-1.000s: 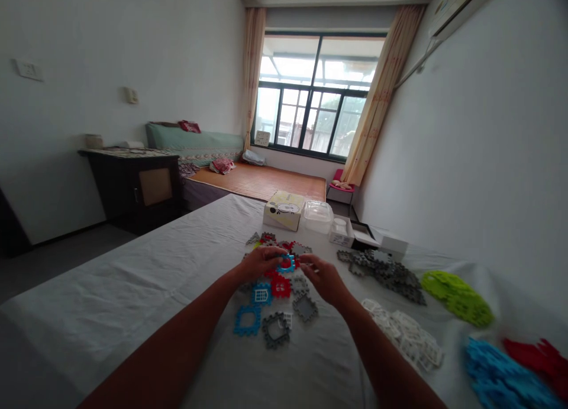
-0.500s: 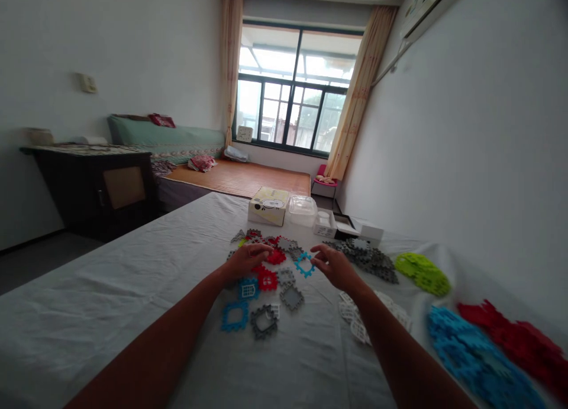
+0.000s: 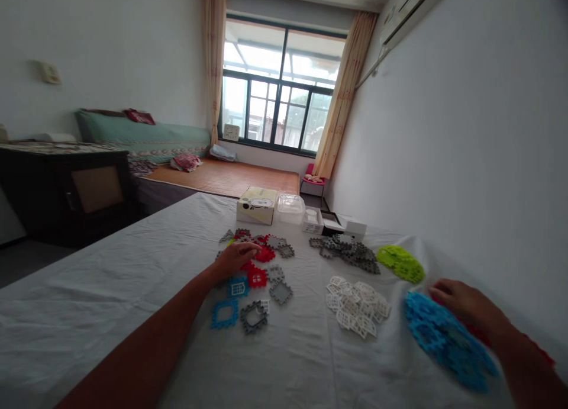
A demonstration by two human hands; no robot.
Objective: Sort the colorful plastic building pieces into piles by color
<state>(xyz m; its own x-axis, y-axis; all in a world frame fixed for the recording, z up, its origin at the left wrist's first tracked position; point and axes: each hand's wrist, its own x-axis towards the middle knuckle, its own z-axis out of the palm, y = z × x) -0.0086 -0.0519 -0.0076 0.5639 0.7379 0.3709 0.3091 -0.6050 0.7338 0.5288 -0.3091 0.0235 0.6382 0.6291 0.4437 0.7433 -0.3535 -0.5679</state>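
Observation:
My left hand (image 3: 233, 257) rests with curled fingers on a cluster of joined red, grey and blue toothed square tiles (image 3: 257, 274) on the white table (image 3: 133, 290). Whether it grips one I cannot make out. Far to the right, my right hand (image 3: 461, 305) lies over the pile of blue tiles (image 3: 448, 341), its fingers bent down onto the pile's far edge, where red tiles (image 3: 539, 353) peek out. A blue frame tile (image 3: 224, 313) and a grey frame tile (image 3: 254, 316) lie nearest me.
Heaps of white tiles (image 3: 357, 305), dark grey tiles (image 3: 348, 252) and lime green tiles (image 3: 400, 263) sit between my hands. A cardboard box (image 3: 256, 205), a clear plastic tub (image 3: 290, 209) and small white boxes (image 3: 337, 224) stand at the table's far edge. Beyond are a bed and a dark cabinet.
My right hand let go of a blue frame tile near the cluster and swung far right to the blue pile. The camera turned right; my left hand stayed on the cluster.

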